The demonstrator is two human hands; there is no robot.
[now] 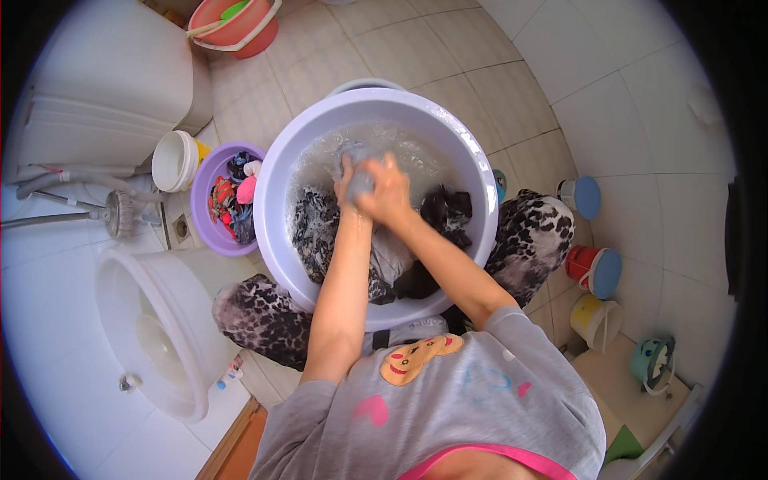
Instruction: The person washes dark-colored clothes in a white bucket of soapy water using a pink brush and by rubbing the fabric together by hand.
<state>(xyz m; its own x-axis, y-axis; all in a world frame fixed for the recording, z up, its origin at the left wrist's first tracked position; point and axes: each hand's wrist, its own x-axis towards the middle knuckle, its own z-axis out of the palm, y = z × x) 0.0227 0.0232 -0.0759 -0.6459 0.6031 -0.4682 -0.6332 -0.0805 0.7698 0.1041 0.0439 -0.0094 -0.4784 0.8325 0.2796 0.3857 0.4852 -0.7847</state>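
Observation:
A large pale lavender basin (276,240) stands between my knees, holding cloudy, sudsy water (424,148). Both my hands are together over its middle, closed on a wet grey cloth (352,150) that bunches up between them. My left hand (346,182) grips it from the left, and my right hand (386,190) presses against it from the right, its fingers partly blurred. Below my wrists a light grey garment (390,258) lies in the water. Black-and-white patterned fabric (314,228) soaks at the left, and dark fabric (446,214) at the right.
Left of the basin sit a purple tub (200,212) of small colourful clothes, a white bucket (174,162) and a big white tub (180,320). A shower head (119,214) hangs nearby. A red bucket (260,42) stands far off. Several small buckets, one red (582,264), line the right wall.

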